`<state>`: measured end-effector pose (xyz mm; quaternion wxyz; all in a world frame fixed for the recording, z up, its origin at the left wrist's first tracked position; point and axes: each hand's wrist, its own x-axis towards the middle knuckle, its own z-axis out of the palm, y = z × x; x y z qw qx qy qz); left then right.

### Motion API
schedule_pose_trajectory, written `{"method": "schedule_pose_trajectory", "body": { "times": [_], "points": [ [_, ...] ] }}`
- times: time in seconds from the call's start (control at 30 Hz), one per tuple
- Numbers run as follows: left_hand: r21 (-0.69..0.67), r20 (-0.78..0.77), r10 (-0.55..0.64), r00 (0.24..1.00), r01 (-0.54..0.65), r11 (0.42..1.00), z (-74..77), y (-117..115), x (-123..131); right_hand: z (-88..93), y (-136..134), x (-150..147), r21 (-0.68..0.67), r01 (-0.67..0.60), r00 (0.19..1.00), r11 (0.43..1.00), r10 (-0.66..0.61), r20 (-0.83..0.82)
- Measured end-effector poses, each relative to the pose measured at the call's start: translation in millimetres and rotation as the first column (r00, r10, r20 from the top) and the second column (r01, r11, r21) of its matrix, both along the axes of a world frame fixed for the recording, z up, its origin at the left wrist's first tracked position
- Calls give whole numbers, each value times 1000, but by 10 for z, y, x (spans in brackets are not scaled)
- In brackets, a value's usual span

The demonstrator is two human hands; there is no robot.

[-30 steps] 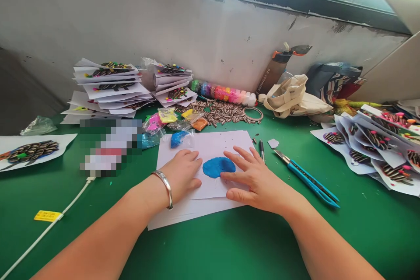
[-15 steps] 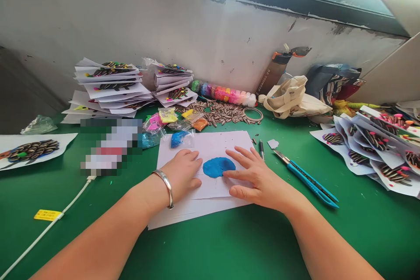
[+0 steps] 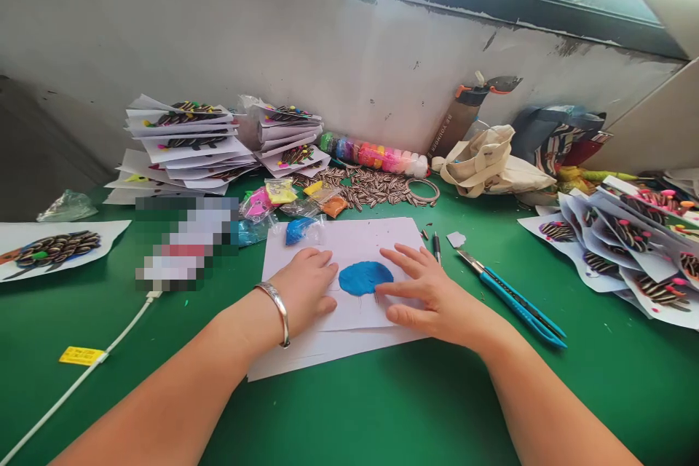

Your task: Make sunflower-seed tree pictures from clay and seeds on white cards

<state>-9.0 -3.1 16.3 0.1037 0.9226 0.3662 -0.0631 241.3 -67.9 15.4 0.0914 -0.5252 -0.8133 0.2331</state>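
A flattened oval of blue modelling clay (image 3: 365, 278) lies on white paper (image 3: 328, 317), over faint pencil lines. My right hand (image 3: 429, 295) is spread at the clay's right side, one fingertip touching its edge. My left hand (image 3: 304, 287), with a silver bangle at the wrist, rests flat on the paper left of the clay. Its thumb stands apart from the fingers, and it holds nothing. Above it, a small bag of blue clay (image 3: 298, 230) lies on the paper's upper edge.
To the right lie a pen (image 3: 437, 247) and a blue utility knife (image 3: 513, 298), blade showing. Sunflower seeds (image 3: 371, 189) and bagged clay (image 3: 279, 191) are behind. Stacks of seed-decorated sheets (image 3: 180, 142) stand back left, with more sheets (image 3: 622, 240) right. A white cable (image 3: 70, 382) runs left.
My right hand has shifted slightly right, its fingers now mostly off the clay, with one still at the edge. My left hand has stayed in place.
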Motion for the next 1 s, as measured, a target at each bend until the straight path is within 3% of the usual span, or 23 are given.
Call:
{"method": "schedule_pose_trajectory", "body": {
  "times": [0.13, 0.23, 0.4, 0.53, 0.63, 0.73, 0.87, 1.0],
  "points": [
    [2, 2, -1, 1000, 1, 1000, -5, -1, -2, -24, 0, -10, 12, -29, 1000, 1000, 28, 14],
    [16, 22, -6, 1000, 6, 1000, -36, 7, -14, -62, 22, 22, 114, 61, 996, 992, -53, -73],
    [27, 39, -17, 999, 16, 999, -47, 4, -23, -244, 134, 126, 382, 239, 970, 893, -199, -141],
    [18, 37, -14, 999, 14, 1000, -30, -7, -21, -338, 204, 241, 447, 373, 926, 813, -360, -119],
    [16, 48, -12, 999, 11, 1000, -25, -12, -29, -274, 244, 314, 469, 473, 850, 746, -527, -19],
    [9, 55, -13, 998, 13, 1000, -17, -13, -40, -153, 323, 335, 497, 476, 752, 726, -629, 199],
    [-13, 59, -2, 998, 3, 1000, -16, -9, -42, -99, 488, 300, 520, 421, 628, 743, -653, 424],
    [-30, 55, 18, 998, -16, 999, -64, -3, -35, -204, 622, 272, 506, 394, 620, 767, -629, 470]
  ]
}}
